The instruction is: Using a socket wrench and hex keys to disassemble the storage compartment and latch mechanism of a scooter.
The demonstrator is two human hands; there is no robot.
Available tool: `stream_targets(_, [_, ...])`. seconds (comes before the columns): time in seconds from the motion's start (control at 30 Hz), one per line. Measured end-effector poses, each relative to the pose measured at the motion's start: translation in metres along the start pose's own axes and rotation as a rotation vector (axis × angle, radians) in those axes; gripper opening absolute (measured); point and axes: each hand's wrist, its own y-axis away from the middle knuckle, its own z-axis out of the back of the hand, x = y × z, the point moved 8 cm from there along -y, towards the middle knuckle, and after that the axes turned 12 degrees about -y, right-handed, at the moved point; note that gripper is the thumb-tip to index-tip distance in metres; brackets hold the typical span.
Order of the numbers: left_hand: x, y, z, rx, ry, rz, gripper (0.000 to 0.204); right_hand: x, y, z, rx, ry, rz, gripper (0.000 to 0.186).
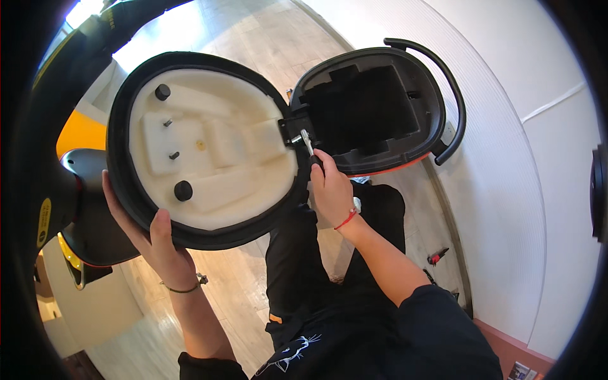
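Note:
A scooter seat is swung up, its pale underside with black rubber feet and two studs facing me. My left hand grips its lower left rim, thumb on the near side and the other fingers mostly hidden behind. In my right hand is a ratchet wrench, held by its dark handle. The wrench's metal head is at the black hinge between the seat and the black storage compartment. Whether its socket sits on a fastener is too small to tell.
A black grab rail curves around the compartment's far right end. Beyond it stands a white ribbed wall. Black and yellow scooter bodywork is at the left. A small red and black tool lies on the wooden floor at the right.

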Motion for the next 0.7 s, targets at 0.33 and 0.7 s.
stream_targets(0.33, [0.000,-0.001,-0.002,-0.007,0.005,-0.018,0.085,0.024,-0.010,-0.024,0.112,0.071,-0.102,0.043])
stream_targets(0.7, [0.001,0.000,-0.002,-0.010,0.032,-0.021,0.085,0.030,-0.021,-0.027,0.162,-0.026,-0.181,0.055])
